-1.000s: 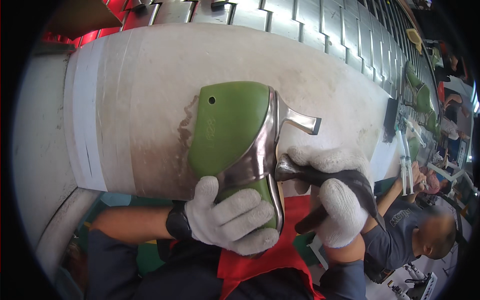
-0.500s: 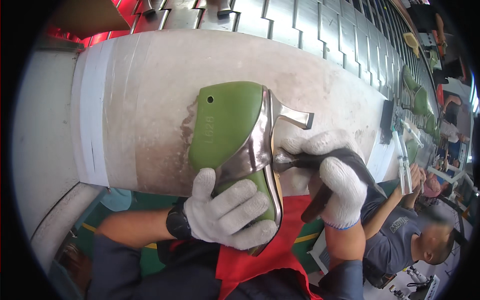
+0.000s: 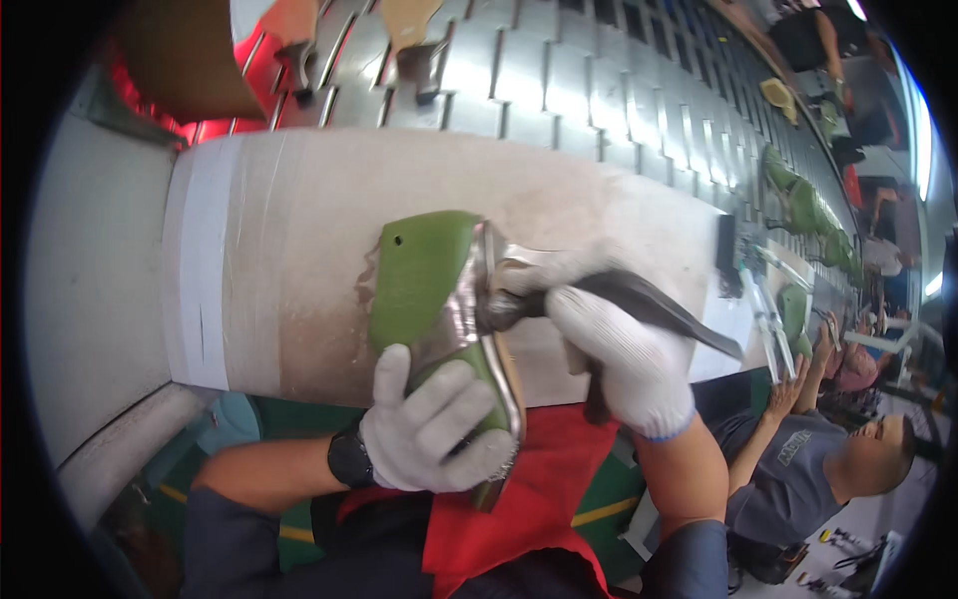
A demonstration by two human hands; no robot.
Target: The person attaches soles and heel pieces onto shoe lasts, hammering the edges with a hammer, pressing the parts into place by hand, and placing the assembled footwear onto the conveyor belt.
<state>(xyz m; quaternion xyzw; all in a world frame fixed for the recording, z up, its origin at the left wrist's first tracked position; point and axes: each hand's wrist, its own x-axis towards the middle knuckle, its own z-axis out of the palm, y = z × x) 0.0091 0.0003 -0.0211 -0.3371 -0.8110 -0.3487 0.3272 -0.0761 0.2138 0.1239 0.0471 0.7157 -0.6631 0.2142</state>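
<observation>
A green shoe last [image 3: 419, 285] with a hole near its top lies on its side, wearing a shiny pewter-coloured upper [image 3: 461, 317] with a high heel. My gloved left hand [image 3: 429, 419] grips it from the near side, fingers wrapped over the front part. In my gloved right hand [image 3: 629, 364] is a hammer [image 3: 654, 304] with a long dark head and a brown handle. Its round face meets the sole edge below the heel; blur hides whether they touch. Motion also smears the heel, which my right fingers partly cover.
The shoe rests over a pale worktable [image 3: 299, 220]. Behind it runs a metal slat conveyor [image 3: 579, 90] carrying heeled pieces [image 3: 409, 45] and, farther right, green lasts [image 3: 803, 205]. Syringes [image 3: 763, 319] lie at the table's right end, near a co-worker [image 3: 798, 479].
My view has shifted, showing more of the conveyor. The shoe and both hands appear farther left in the picture. My right hand and the hammer are now blurred by motion; both grips persist.
</observation>
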